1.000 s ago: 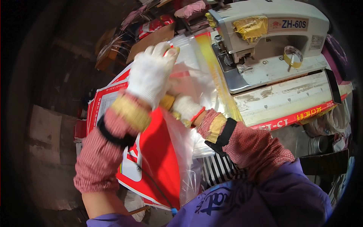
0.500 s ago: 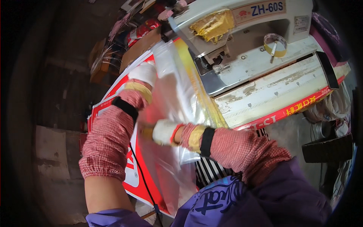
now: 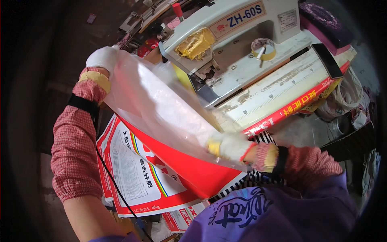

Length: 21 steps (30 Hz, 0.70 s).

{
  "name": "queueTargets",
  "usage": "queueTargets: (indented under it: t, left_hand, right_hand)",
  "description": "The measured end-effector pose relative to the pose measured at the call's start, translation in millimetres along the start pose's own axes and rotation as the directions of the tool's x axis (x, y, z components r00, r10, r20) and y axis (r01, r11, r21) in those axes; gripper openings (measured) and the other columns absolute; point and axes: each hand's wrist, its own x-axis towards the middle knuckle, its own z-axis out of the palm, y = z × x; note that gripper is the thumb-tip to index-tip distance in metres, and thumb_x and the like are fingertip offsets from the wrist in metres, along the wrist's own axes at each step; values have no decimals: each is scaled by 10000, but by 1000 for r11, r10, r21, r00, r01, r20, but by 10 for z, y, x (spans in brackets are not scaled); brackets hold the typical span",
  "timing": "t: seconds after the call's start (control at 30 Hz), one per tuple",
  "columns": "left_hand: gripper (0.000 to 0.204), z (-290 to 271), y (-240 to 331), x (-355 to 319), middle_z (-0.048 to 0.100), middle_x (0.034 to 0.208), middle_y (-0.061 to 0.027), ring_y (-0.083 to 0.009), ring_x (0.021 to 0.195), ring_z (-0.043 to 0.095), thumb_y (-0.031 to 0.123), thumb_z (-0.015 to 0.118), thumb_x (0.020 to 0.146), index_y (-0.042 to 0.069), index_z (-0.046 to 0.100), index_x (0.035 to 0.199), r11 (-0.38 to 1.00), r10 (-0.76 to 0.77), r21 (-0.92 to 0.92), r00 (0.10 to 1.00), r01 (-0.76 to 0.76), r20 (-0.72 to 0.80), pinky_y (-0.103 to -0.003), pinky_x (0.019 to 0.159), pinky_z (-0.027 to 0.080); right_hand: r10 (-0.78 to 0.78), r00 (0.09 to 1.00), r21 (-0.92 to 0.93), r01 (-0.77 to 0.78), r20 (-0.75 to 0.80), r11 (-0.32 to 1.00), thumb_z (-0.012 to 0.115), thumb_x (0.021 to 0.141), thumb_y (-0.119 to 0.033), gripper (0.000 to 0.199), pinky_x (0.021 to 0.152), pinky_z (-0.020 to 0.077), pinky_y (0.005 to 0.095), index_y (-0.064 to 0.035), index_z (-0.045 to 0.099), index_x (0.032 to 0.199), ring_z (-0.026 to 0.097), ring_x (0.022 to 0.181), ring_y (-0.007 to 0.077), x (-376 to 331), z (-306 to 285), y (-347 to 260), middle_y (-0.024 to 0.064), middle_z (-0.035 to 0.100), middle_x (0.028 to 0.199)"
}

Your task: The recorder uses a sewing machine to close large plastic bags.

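Note:
A red and white woven sack, with a clear plastic film at its edge, is lifted and stretched between my hands. My left hand, in a white glove, is closed on its far left corner, fingers mostly hidden. At the near right edge, my gloved right hand grips the sack; motion blurs it a little. Beneath the raised sack lies another printed sack, white with a red border. To the right stands a grey-white sewing machine, its needle area close to the raised film.
On the machine bed rests a tape roll with a white stick in it. A red and yellow strip covers the table's front edge. A purple box stands at the back right. A black cord hangs beside my left arm.
My left hand has moved left and my right hand right and slightly nearer. The sack is lifted and spread between them, uncovering the printed sack below. The view has shifted slightly.

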Motion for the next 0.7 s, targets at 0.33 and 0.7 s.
queueTargets:
  t: [0.33, 0.7]
  left_hand:
    - [238, -235, 518, -309, 621, 965, -132, -301, 886, 602, 176, 470, 793, 85, 633, 940, 987, 155, 39, 986, -157, 63, -367, 736, 482]
    - [366, -55, 291, -68, 591, 1019, -179, -324, 955, 567, 248, 303, 908, 47, 551, 1088, 992, -52, -102, 981, 72, 188, -378, 820, 436]
  right_hand:
    - [-84, 827, 4, 104, -556, 995, 605, 768, -249, 549, 607, 472, 360, -40, 399, 1231, 595, 681, 234, -164, -285, -323, 119, 599, 750]
    - [91, 995, -189, -80, 49, 979, 645, 675, -484, 493, 685, 465, 385, -20, 603, 836, 597, 752, 312, 106, -312, -511, 155, 623, 816]
